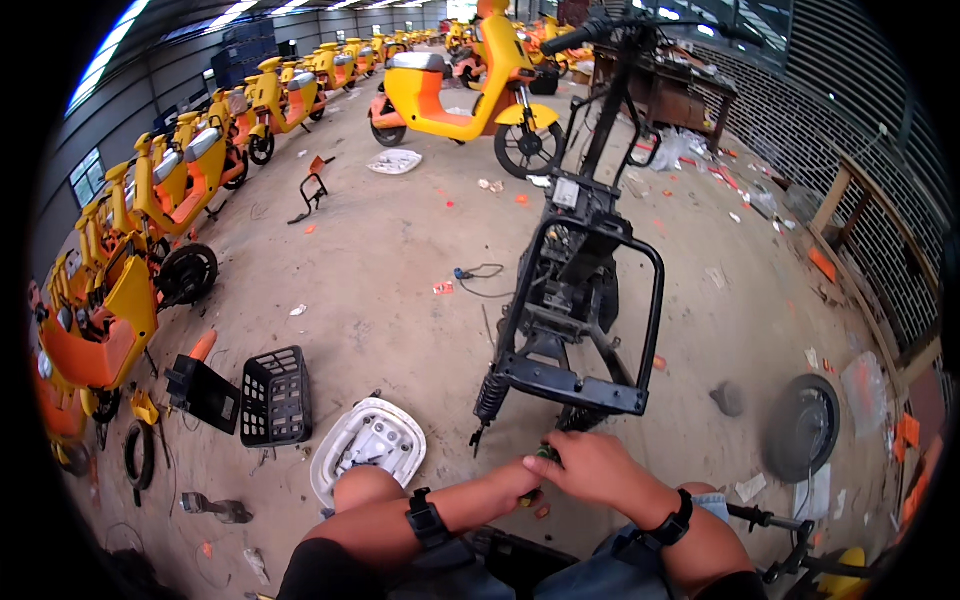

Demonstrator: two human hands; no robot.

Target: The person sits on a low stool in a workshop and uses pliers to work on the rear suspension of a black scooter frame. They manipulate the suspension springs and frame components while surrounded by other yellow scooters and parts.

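In front of my lap, my left hand (513, 482) and my right hand (592, 466) come together, both closed. Between them shows a small black and yellow-green tool (548, 455), perhaps a screwdriver; my fingers hide most of it. Just beyond stands a stripped black scooter frame (575, 385), its rear loop toward me and its handlebar (640, 30) far off. A black spring shock absorber (490, 400) hangs at its left side, close to my left hand. My hands appear apart from the frame. By my left knee lies a white plastic tray (325, 470) with small parts inside.
Left of the tray are a black plastic basket (276, 398), a black box (203, 393) and a power tool (215, 507). A wheel (803, 428) lies at right. Yellow scooters (440, 95) stand at the back and left. A workbench (665, 90) stands by the brick wall.
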